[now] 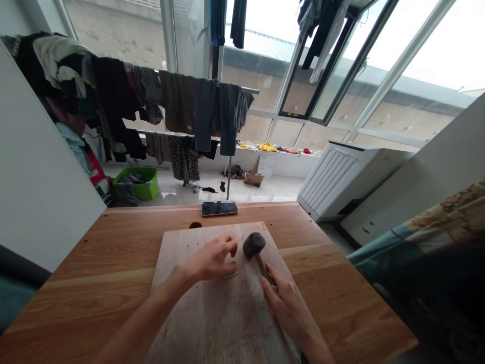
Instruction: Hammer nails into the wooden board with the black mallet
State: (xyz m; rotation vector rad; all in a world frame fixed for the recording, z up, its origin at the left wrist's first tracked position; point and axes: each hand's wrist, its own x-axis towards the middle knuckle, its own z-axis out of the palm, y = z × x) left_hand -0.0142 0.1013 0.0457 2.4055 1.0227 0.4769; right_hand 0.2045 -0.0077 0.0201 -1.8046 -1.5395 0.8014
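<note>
My right hand [284, 298] is wrapped around the wooden handle of a hammer [254, 245], whose dark, blunt head is raised over the right part of a pale wooden board [204, 313]. Left of the hammer head, my left hand [214, 259] hovers low over the board, fingers curled, with a gap between thumb and forefinger and nothing visible between them. A thin nail [232, 275] lies just below the left thumb. Another slim nail-like piece [243, 236] stands near the hammer head. Several small dark dots run in a row along the board's far part.
The board rests on a wooden tabletop [125, 283]. Beyond it lie a phone [219, 208] and a small dark round object [195, 225]. Past the table stand a laundry rack with clothes [178, 103], a green basket [147, 188] and a white ribbed appliance [329, 177].
</note>
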